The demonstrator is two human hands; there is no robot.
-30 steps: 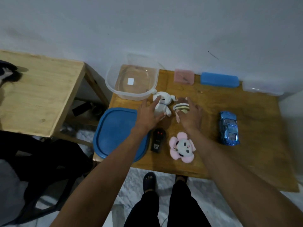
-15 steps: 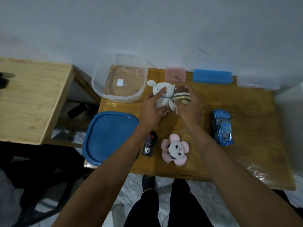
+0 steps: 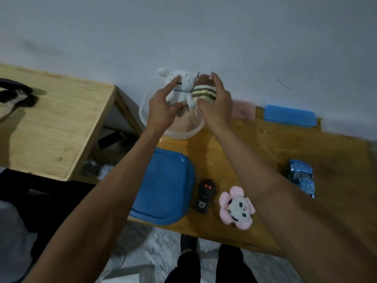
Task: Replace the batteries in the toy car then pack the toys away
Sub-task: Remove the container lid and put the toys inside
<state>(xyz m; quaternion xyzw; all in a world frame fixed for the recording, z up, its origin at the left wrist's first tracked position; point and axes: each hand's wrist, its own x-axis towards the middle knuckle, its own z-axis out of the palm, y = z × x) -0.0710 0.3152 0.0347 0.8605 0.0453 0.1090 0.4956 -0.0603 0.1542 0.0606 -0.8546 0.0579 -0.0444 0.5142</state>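
My left hand (image 3: 161, 107) holds a white plush animal (image 3: 180, 88) up in the air. Right beside it, my right hand (image 3: 216, 105) grips a brown-and-cream striped plush (image 3: 204, 92). Both toys hang above the clear plastic tub (image 3: 179, 132) at the table's far left corner. The shiny blue toy car (image 3: 302, 177) sits at the right of the wooden table (image 3: 265, 152). A black remote control (image 3: 205, 196) and a pink flower plush (image 3: 236, 207) lie near the front edge, next to the tub's blue lid (image 3: 163, 186).
A pink flat case (image 3: 243, 109) and a blue case (image 3: 289, 116) lie along the wall at the back. A lighter wooden table (image 3: 55, 123) stands to the left with a dark object (image 3: 14, 97) on it. My legs and feet show below the table edge.
Both hands closed on the white and striped plush toys, lifted them off the table and carried them up and left over the clear tub.
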